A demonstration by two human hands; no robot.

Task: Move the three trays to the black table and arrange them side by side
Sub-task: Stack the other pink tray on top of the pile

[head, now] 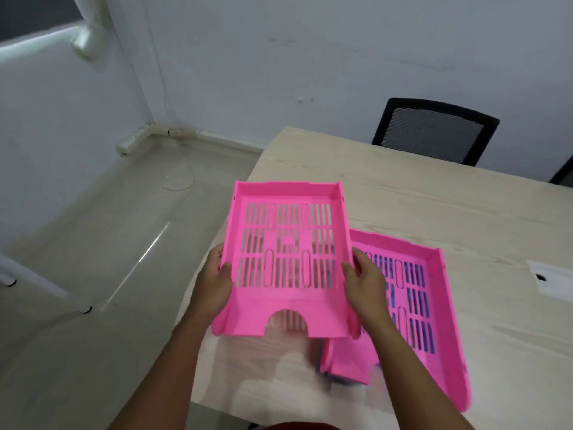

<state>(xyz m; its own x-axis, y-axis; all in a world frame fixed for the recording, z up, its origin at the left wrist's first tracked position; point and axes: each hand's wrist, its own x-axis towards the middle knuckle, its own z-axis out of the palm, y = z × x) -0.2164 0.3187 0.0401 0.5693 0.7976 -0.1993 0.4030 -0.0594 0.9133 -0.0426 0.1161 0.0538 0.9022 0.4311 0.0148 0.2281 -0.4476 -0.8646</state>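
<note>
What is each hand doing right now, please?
Left hand: closed on the left edge of the lifted pink tray.
Right hand: closed on the same tray's right edge.

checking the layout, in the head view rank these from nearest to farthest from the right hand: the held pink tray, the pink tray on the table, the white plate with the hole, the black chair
1. Held pink tray: gripped by the right hand at its right edge.
2. Pink tray on the table: just right of that hand.
3. White plate with the hole: far right on the table.
4. Black chair: beyond the table's far edge.
</note>
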